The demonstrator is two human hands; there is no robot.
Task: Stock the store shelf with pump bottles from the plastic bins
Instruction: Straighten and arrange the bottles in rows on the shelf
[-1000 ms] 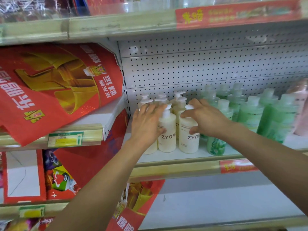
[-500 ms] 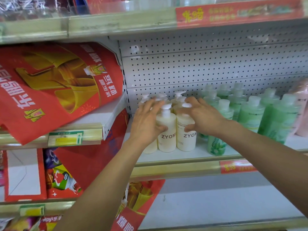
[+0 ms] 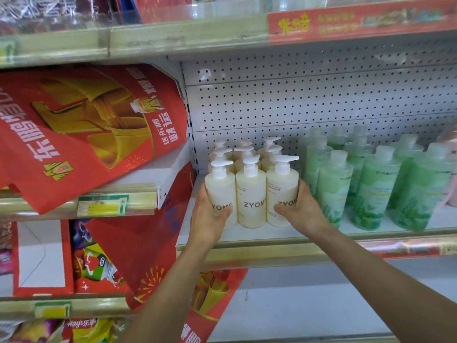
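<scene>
Several cream pump bottles marked ZYOME stand in rows at the left end of the middle shelf (image 3: 272, 240). Three make the front row: a left bottle (image 3: 220, 186), a middle bottle (image 3: 251, 194) and a right bottle (image 3: 282, 186). My left hand (image 3: 210, 216) grips the left bottle from its outer side, thumb across the label. My right hand (image 3: 300, 211) grips the right bottle the same way, thumb on the label. The middle bottle stands squeezed between the two. No plastic bin is in view.
Green pump bottles (image 3: 371, 189) fill the shelf just right of my right hand. A red and gold banner (image 3: 86, 129) droops over the neighbouring shelf on the left. White pegboard (image 3: 309, 102) backs the shelf. A bare white shelf (image 3: 309, 300) lies below.
Both hands came down from the pump tops to the bottle bodies. They now hold the front row from its two outer sides, and the three bottles stand tight together.
</scene>
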